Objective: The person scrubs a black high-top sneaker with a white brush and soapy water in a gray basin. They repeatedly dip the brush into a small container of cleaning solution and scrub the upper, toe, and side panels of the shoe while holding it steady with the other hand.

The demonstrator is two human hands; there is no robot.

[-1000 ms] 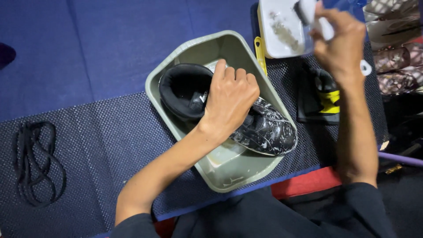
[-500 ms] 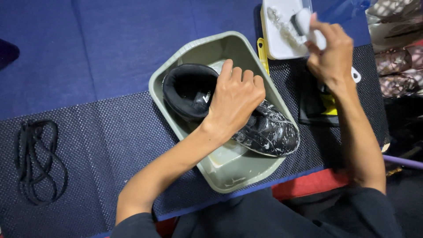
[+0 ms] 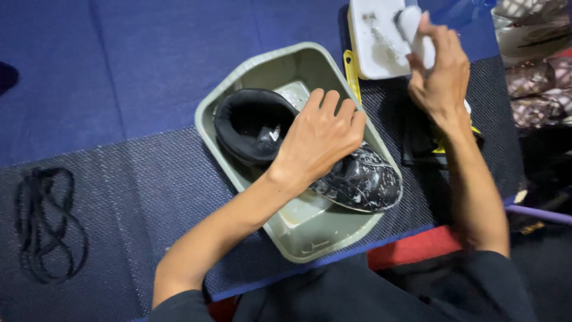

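We have our left hand [image 3: 319,140] spread over the black shoe [image 3: 310,152], fingers curled down across its upper and pressing it into the grey-green basin [image 3: 250,71]. The shoe lies on its side in the basin, its padded collar toward the far left corner and its toe, flecked with white suds, toward the near right rim. Our right hand [image 3: 441,77] is closed around a white brush [image 3: 411,27], which we hold over the white tray [image 3: 372,42] just beyond the basin; the tray carries grey smears that look like soap or foam, though the view is too soft to be sure.

To scrub well we judge that the left hand should keep the shoe pinned firmly so it does not slide on the wet basin floor, and should shift clear of the patch to be brushed. The brush wants a modest load of cleaner, not a dripping one, and short strokes over the sudsy toe.

A yellow-handled tool [image 3: 351,74] lies between basin and tray. Black laces [image 3: 47,223] lie coiled on the dark mesh mat [image 3: 137,197], well apart to the left, and the blue floor covering [image 3: 119,59] spreads beyond.
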